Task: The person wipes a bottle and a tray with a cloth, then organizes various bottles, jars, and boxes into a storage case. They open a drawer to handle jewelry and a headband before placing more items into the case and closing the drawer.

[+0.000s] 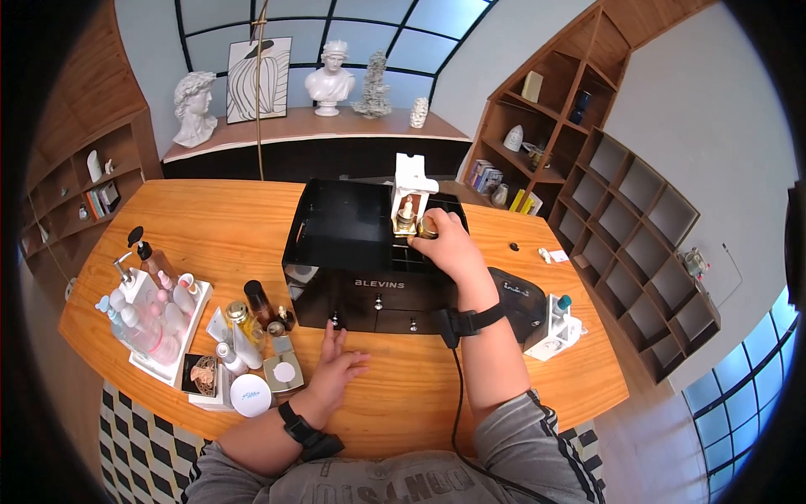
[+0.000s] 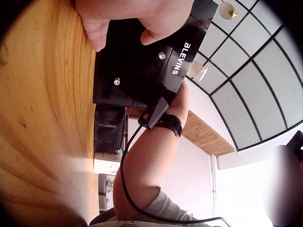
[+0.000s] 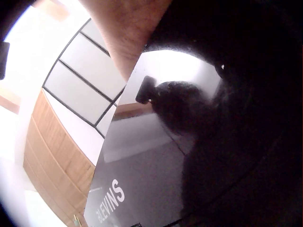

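Note:
A glossy black drawer box (image 1: 336, 298) marked BLEVINS stands on the wooden table. On its top my right hand (image 1: 453, 248) pinches a small gold round-topped jar (image 1: 429, 225) between thumb and fingers. Right beside that jar stands an open white carton (image 1: 410, 172) with a gold-based bottle (image 1: 406, 214) inside. In the right wrist view the right hand (image 3: 132, 33) shows only in part over the box's front. My left hand (image 1: 334, 374) lies palm up with loose, extended fingers, their tips close to the lower left drawer knob (image 1: 335, 321); the left wrist view shows this hand (image 2: 147, 14) before the drawers.
Left of the box are several cosmetics, a white round compact (image 1: 251, 395) and a white tray (image 1: 189, 336) of bottles. On the right lie a black panel (image 1: 514, 302) and a white holder (image 1: 550, 340). A black cable (image 1: 457, 403) hangs from the right wristband.

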Demonstrator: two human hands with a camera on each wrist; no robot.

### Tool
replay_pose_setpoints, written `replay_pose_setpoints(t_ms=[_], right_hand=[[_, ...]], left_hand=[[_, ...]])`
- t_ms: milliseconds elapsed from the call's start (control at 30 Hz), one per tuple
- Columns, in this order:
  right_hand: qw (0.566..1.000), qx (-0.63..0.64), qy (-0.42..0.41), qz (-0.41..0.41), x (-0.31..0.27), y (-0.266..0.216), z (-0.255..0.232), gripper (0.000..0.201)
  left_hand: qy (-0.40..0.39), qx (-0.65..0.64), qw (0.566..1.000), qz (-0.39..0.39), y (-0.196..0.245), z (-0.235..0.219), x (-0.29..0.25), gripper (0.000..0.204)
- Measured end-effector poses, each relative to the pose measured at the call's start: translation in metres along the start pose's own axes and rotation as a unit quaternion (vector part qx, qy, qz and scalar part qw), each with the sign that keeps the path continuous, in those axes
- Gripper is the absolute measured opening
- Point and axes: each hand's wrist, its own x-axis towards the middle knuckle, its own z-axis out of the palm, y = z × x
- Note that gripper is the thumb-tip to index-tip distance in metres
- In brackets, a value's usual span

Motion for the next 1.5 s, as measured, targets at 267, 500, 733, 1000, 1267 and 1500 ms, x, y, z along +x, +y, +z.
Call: replay_pose_setpoints(t_ms=[267,500,733,1000,1267,1500], right_hand=[[0.999,-0.014,0.032,0.002,0.002,0.004,0.003,0.041],[0.998,-0.044,0.012,0.031,0.008,-0.002,0.004,0.043],[0.993,-0.094,0.040,0.057,0.007,-0.005,0.008,0.048],[0.994,-0.097,0.026,0.048,0.005,-0.011,0.005,0.051],[0.993,-0.092,0.051,0.051,0.004,-0.009,0.007,0.048],[0.993,-0.075,0.092,0.004,0.006,0.003,0.011,0.046]], left_hand=[[-0.004,0.007,1.000,-0.001,0.003,0.000,-0.002,0.092],[-0.007,0.010,1.000,0.000,0.001,-0.002,-0.001,0.092],[0.003,0.017,1.000,-0.005,0.006,0.002,-0.004,0.090],[0.005,0.022,1.000,-0.004,0.004,0.003,-0.003,0.089],[0.006,0.023,1.000,-0.004,0.005,0.003,-0.002,0.090],[0.007,0.014,1.000,-0.003,0.000,0.000,0.001,0.091]])
